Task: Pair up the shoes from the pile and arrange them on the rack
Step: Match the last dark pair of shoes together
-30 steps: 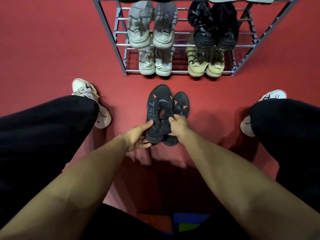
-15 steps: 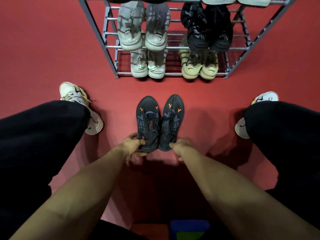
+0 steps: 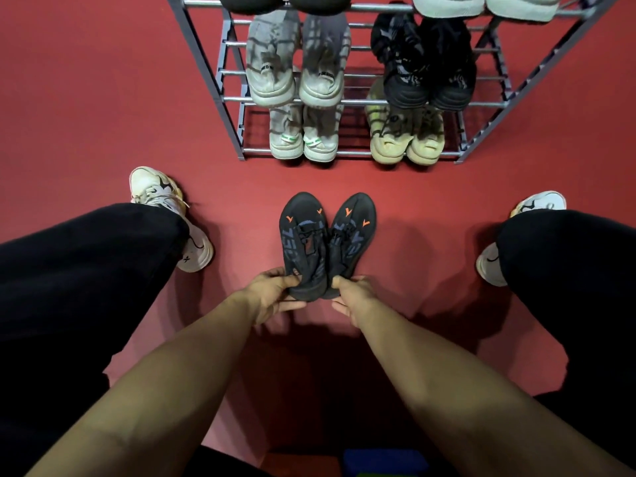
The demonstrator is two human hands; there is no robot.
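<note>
The black shoes (image 3: 327, 242) lie side by side on the red floor (image 3: 103, 98), just in front of the rack (image 3: 344, 152), toes toward it and heels toward the person. The left hand (image 3: 272, 297) pinches the heel of the left shoe (image 3: 303, 246), thumb on top and fingers underneath. The right hand (image 3: 354, 297) is closed the same way on the heel of the right shoe (image 3: 351, 239). The two shoes touch along their inner edges and splay apart slightly at the toes.

They look like light knit trainers: soft, floppy uppers on a flexible sole, with orange marks near the toes. Held by the heel alone, each would likely droop at the toe, so a firm grip at the heel collar, or a thumb hooked inside the opening, seems the surest hold. Nothing about them looks fragile or slippery, and one hand could probably carry both if they were pressed together.

The floor looks flat and matte, so the shoes should not slide on it. The rack is a frame of thin metal bars, so a soft sole has to bridge two bars or it may tip. Left of the rack's middle sit grey pairs, and right of it a black pair above a yellowish pair. The tiers in view look full. The top tier is cut off by the frame, so free space there cannot be judged.
</note>
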